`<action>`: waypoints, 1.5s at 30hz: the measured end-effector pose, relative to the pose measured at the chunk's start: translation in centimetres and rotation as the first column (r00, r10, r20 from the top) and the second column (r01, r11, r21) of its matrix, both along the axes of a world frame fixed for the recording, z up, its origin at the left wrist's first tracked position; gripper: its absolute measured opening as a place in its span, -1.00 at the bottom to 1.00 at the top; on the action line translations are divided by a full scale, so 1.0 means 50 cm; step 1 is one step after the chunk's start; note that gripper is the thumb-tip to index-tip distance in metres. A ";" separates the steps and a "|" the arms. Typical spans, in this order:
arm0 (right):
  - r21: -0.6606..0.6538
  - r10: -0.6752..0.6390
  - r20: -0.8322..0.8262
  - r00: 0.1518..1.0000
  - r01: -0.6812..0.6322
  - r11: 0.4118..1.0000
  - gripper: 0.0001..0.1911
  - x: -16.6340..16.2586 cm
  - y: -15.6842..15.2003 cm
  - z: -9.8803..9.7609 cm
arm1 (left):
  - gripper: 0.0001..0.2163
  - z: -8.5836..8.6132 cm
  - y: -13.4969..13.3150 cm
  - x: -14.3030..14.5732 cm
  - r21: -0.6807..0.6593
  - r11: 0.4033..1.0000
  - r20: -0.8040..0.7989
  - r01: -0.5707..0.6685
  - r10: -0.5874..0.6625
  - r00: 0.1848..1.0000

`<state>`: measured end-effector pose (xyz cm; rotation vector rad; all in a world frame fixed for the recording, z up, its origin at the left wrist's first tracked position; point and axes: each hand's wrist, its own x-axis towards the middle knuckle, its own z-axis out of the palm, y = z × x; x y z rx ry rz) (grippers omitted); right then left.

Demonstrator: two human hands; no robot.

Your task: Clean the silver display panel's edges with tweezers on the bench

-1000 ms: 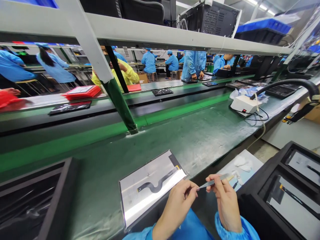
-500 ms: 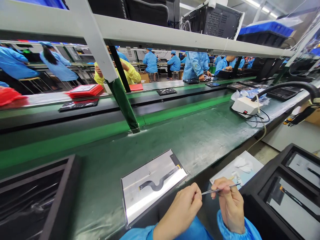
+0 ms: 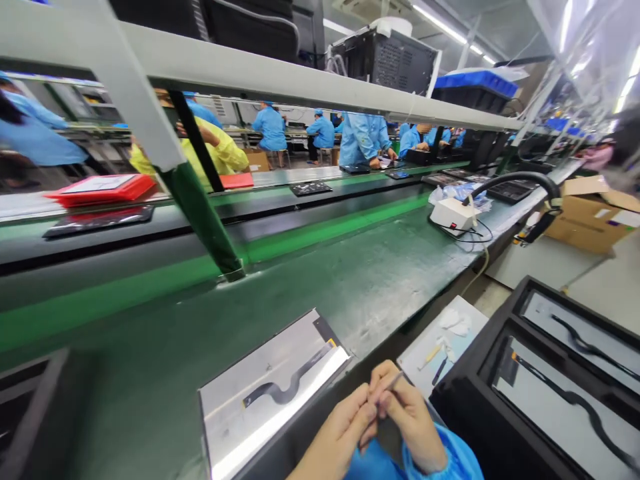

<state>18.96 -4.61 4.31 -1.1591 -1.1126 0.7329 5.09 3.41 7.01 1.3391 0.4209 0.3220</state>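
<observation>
If the slim grey tool (image 3: pixel 395 380), pinched in the right hand (image 3: pixel 410 427), slips, it could scratch the panel (image 3: pixel 277 360) lying at the hands' nine o'clock; whether the left hand (image 3: pixel 343 430), fingers curled against the right's, grasps it too, I cannot tell. Only the tool's narrow end shows, towards two o'clock; the panel is silvery, glare-streaked, with a dark wavy ribbon cable (image 3: pixel 283 398).

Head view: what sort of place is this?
Probably an electronics assembly workshop. A flat panel with a ribbon-like strip lies on a long green bench, similar panels sit in a black tray, and people in blue smocks work beyond.
</observation>
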 end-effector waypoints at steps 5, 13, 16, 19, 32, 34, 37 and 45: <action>-0.173 -0.601 0.210 0.772 0.634 0.754 -0.40 0.063 0.042 -0.154 | -0.58 -0.055 -0.014 0.002 -0.108 0.960 0.044 -0.257 0.263 0.964; -0.167 -0.899 0.381 0.215 0.973 0.162 -0.67 0.215 0.101 -0.267 | -0.59 -0.041 -0.003 -0.006 0.008 0.802 0.037 -0.597 0.597 0.802; -0.196 -0.901 0.418 0.117 0.980 0.037 -0.68 0.236 0.106 -0.270 | -0.59 -0.038 0.002 -0.018 -0.024 0.763 0.053 -0.645 0.646 0.762; -0.232 -0.888 0.451 0.090 0.973 -0.019 -0.69 0.247 0.105 -0.269 | -0.60 -0.037 0.007 -0.033 -0.009 0.739 0.069 -0.673 0.672 0.737; -0.331 -0.845 0.528 0.080 0.936 -0.118 -0.66 0.243 0.118 -0.205 | -0.58 -0.020 0.030 -0.055 -0.045 0.697 0.031 -0.716 0.717 0.696; -0.285 -0.856 0.504 0.115 0.958 -0.039 -0.65 0.229 0.119 -0.185 | -0.59 -0.014 0.038 -0.062 -0.037 0.723 0.020 -0.690 0.691 0.722; -0.163 -0.862 0.457 0.219 0.973 0.161 -0.67 0.180 0.108 -0.148 | -0.60 -0.012 0.047 -0.070 0.018 0.758 0.003 -0.652 0.652 0.758; 0.141 -0.278 0.588 0.760 0.242 0.960 -0.74 -0.035 0.012 0.006 | -0.71 -0.030 0.033 -0.066 0.151 0.757 0.085 -0.636 0.631 0.771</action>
